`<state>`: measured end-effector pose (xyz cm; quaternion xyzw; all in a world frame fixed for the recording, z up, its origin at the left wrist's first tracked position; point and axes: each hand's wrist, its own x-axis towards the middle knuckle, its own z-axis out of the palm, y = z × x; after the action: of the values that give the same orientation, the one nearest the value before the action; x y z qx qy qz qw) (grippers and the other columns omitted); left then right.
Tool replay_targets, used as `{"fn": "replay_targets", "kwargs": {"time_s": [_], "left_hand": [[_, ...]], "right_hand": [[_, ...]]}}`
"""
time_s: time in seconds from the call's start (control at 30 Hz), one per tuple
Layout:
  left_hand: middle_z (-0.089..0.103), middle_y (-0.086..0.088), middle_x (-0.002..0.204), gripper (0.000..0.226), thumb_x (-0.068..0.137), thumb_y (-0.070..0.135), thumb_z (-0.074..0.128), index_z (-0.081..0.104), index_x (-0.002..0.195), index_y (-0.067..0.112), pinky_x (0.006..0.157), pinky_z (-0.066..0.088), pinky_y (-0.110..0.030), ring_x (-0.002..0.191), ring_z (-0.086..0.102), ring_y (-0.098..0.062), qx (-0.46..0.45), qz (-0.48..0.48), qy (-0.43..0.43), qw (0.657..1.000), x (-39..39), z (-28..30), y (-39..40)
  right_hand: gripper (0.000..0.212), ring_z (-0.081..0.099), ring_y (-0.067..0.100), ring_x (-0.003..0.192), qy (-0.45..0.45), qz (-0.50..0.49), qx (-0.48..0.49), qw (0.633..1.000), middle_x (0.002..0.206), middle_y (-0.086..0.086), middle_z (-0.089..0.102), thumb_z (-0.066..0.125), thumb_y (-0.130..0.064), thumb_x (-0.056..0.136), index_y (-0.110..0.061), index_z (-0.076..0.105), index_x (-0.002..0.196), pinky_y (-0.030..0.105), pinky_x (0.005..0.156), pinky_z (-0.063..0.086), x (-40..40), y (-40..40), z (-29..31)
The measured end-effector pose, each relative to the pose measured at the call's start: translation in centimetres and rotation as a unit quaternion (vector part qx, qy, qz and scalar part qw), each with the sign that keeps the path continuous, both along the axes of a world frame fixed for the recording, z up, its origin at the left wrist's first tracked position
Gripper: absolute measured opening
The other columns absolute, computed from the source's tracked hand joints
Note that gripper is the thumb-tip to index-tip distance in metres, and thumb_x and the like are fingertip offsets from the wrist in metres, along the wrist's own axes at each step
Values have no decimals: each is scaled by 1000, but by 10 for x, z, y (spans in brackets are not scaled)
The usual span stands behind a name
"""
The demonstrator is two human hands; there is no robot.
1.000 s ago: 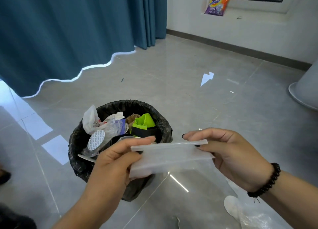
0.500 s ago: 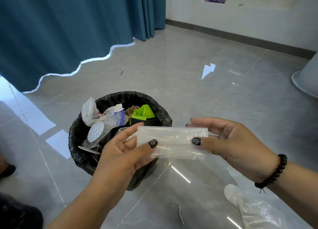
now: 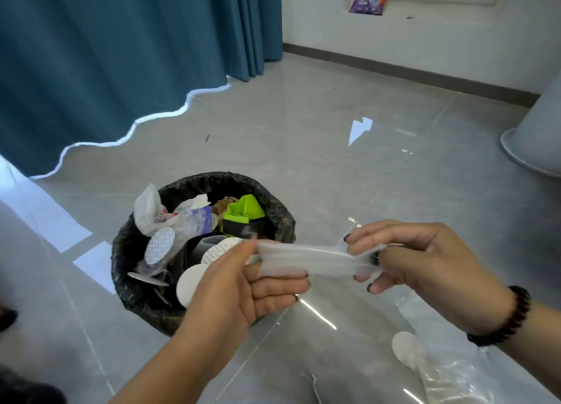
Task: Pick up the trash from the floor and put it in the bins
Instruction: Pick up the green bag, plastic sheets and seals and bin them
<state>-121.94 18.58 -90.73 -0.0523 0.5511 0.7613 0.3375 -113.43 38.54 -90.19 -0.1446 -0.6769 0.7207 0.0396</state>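
Both hands hold one clear plastic wrapper (image 3: 306,259) between them. The left hand (image 3: 243,285) pinches its near end, with the fingers curled under it; the right hand (image 3: 425,270) pinches the far end, fingertips bunched round the film. Half a second ago the wrapper was a flat, neat rectangle held by thumb and fingers on each side; now it is pulled and squeezed into a narrow, wrinkled band, stretched taut from hand to hand. A second ago it was flatter still, folded with a straight top edge. My reading is that the person is compacting it before dropping it, so the pick-up of this piece is done and only the release is left.

Just beyond the left hand, and partly under it, stands the bin (image 3: 279,212) with its black liner, already crowded with white round lids, crumpled plastic and a green and black box. The wrapper hangs at the bin's right rim, not yet over the opening, so a short move leftward seems needed.

Below the right hand, on the floor (image 3: 334,175), more trash waits: a clear plastic bag (image 3: 449,373) with a white disc beside it, and a small green scrap (image 3: 309,376) nearer the left forearm.
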Motion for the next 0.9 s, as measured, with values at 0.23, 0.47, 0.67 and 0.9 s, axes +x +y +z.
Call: {"fn": "replay_targets", "kwargs": {"time_s": [0.23, 0.47, 0.67, 0.9], "left_hand": [[71, -18, 70, 17, 91, -7, 49, 57, 99, 6, 49, 55, -24, 59, 71, -25, -44, -6, 97, 994, 3, -13, -7], [74, -15, 77, 14, 92, -1, 51, 53, 104, 6, 52, 58, -25, 59, 71, -25, -81, 45, 138, 986, -7, -12, -26], [72, -6, 71, 20, 89, 6, 59, 53, 105, 17, 48, 54, -23, 51, 66, -19, -206, 173, 243, 932, -20, -25, -62], [61, 1, 83, 31, 83, 0, 63, 54, 92, 29, 55, 45, -28, 60, 54, -12, -331, 287, 270, 857, -38, -55, -117]], "right_hand": [[42, 70, 25, 68, -22, -63, -7, 998, 84, 15, 74, 87, -26, 50, -6, 76, 86, 20, 56, 55, -9, -11, -11], [54, 65, 14, 58, 29, -115, -135, 984, 70, 9, 70, 82, -9, 53, -3, 67, 104, 19, 49, 51, -56, -42, -7], [25, 66, 12, 58, 74, -103, -35, 991, 69, 5, 72, 73, 4, 74, -12, 68, 94, 22, 50, 54, -86, -76, -4], [27, 67, 16, 60, 119, -78, 84, 986, 69, 4, 70, 76, -4, 73, -22, 59, 84, 31, 55, 57, -108, -116, -9]]}}
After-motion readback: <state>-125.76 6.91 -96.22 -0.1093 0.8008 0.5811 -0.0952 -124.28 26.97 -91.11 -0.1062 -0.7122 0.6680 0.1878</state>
